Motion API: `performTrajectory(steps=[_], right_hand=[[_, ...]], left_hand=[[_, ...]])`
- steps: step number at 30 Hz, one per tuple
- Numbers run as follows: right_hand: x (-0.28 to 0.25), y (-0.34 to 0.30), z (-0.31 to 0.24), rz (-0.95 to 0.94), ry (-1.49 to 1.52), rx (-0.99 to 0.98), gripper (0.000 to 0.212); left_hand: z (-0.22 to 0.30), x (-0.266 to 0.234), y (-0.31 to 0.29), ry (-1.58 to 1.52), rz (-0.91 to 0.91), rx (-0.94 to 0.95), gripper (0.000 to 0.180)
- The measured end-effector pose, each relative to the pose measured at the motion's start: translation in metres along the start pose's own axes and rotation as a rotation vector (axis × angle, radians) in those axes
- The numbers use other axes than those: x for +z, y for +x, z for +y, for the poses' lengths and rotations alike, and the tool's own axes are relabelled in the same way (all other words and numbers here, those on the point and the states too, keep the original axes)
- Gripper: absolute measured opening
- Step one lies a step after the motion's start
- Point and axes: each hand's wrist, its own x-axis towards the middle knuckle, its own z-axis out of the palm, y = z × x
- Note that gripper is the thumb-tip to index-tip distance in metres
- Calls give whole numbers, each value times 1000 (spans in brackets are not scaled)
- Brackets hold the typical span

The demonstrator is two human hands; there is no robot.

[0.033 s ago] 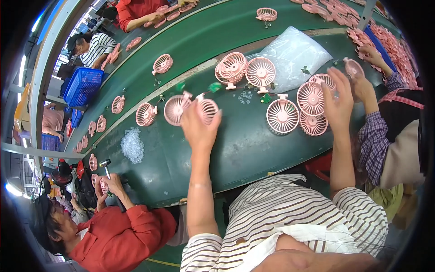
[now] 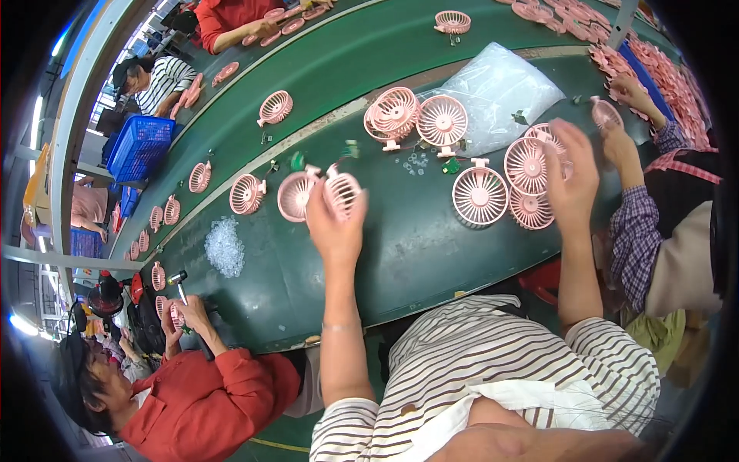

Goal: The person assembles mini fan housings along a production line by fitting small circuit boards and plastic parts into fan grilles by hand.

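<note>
My left hand is closed on two pink fan housings at the middle of the green bench. One round slatted housing shows left of the fingers; the other, a tilted housing, sits against the thumb side. Small green circuit boards hang by wires from their necks and look blurred. To the right, my right hand has its fingers stretched out over a stack of pink fan housings, partly hiding it. Whether those fingers touch the top one, I cannot tell. Another housing lies flat beside the stack.
More fan housings lie by a clear plastic bag. A pile of small clear pieces sits at left. Beyond runs a green conveyor belt carrying housings. Co-workers sit at both sides; one's hand holds a pink part at right.
My left hand has shifted slightly down and left, tilting the housings and swinging their circuit boards. My right hand has moved slightly left and down over the stack.
</note>
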Motion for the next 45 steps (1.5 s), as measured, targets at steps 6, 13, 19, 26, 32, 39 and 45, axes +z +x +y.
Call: performTrajectory(steps=[6,13,19,26,32,39,45], right_hand=[[67,-90,-64,-861,867,749,41],[70,-106,-87,-713,647,289,39],[59,-94,-76,-685,584,-13,37],[59,-91,-68,-705,541,-191,40],[61,-97,-76,-597,533,-228,35],[67,-111,-79,-537,533,-136,31],[71,-115,-76,-519,503,-143,30]], left_hand=[[54,-10,-86,-1368,-209,-818,52],[46,-23,-112,-692,-351,-377,47],[52,-27,-95,-711,-21,-251,55],[45,-8,-112,-901,-227,-334,41],[61,5,-124,-1027,-47,-347,36],[61,14,-117,-1105,43,-431,37],[43,16,-115,-1075,-37,-459,28]])
